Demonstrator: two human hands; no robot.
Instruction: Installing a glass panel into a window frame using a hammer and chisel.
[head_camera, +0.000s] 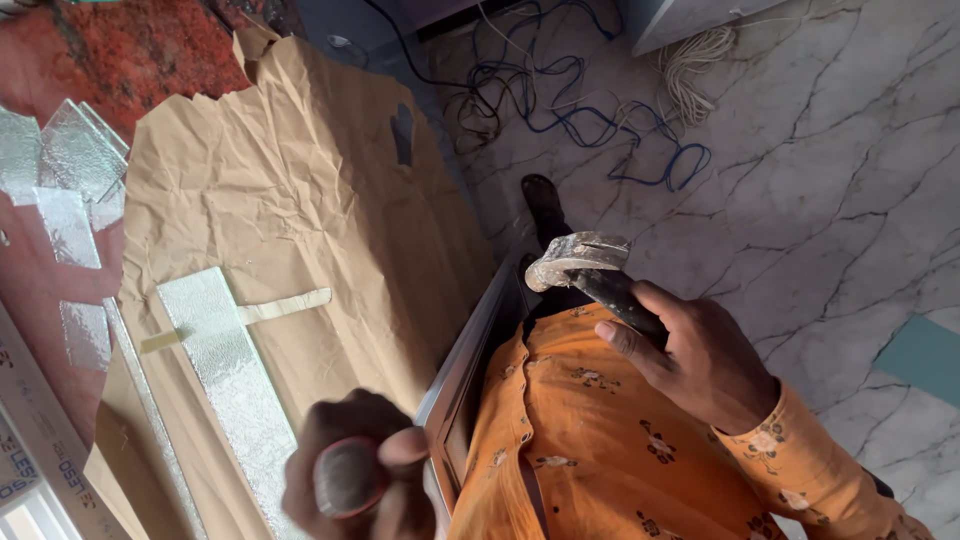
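Here both hands grip — right hand (700, 365) a putty knife (590, 272), left hand (355, 480) a round-ended handle (347, 477).

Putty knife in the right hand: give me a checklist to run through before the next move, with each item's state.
1. Right hand has a firm hold on the putty knife: ok, fingers wrap its dark handle.
2. Blade loaded: ok, a pale lump of putty sits on it.
3. Left hand holding its round dark object: ok, fingers closed around it, though what it is cannot be told.
4. Textured glass strip lying flat on the brown paper: ok.
5. Strip free of the tape piece: not ok, tape crosses it.
6. Loose cables on the marble floor away from the feet: cannot tell, only one shoe shows.
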